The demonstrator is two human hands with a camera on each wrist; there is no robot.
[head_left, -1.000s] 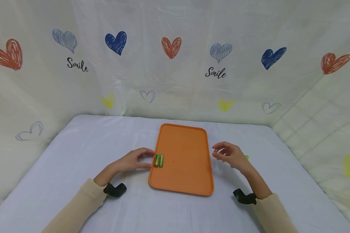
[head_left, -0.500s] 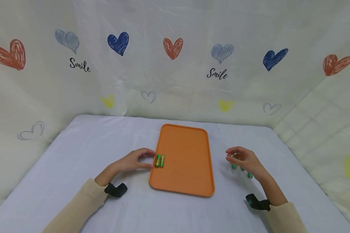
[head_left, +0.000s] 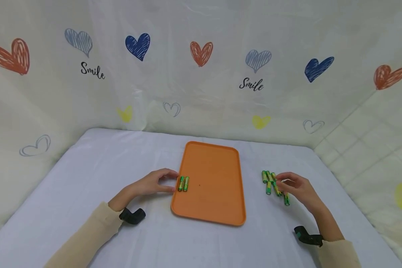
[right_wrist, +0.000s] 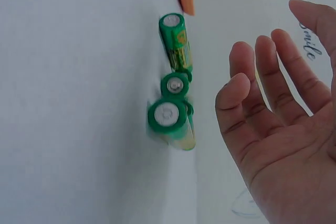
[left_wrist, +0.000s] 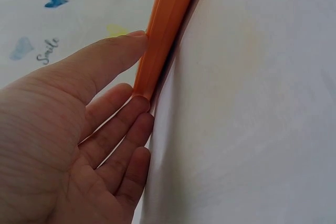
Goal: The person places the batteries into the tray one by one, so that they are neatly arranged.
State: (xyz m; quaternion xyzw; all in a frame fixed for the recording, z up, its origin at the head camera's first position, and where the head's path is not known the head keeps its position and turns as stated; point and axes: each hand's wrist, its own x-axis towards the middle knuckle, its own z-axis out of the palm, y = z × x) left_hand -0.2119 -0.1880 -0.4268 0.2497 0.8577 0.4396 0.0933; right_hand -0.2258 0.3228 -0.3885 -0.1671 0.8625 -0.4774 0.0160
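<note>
An orange tray [head_left: 216, 197] lies on the white-covered table, with two green batteries [head_left: 186, 184] side by side near its left edge. My left hand [head_left: 153, 182] touches that edge with thumb and fingertips, as the left wrist view shows at the tray's side wall [left_wrist: 167, 22]. Over a loose group of several green batteries [head_left: 268, 188] to the right of the tray hovers my right hand [head_left: 299, 190]. It partly hides the group in the head view. In the right wrist view its fingers [right_wrist: 270, 85] are loosely bent and hold nothing, apart from the batteries [right_wrist: 167, 115].
A white sheet with printed hearts [head_left: 201, 54] hangs behind the table. White table cloth [head_left: 114, 156] surrounds the tray. A black wrist camera [head_left: 132, 216] sits on the left wrist, another black camera [head_left: 307, 236] on the right.
My right hand has moved from near the tray's right edge rightward and nearer to me, over the loose batteries, uncovering more of them. My left hand has stayed at the tray's edge.
</note>
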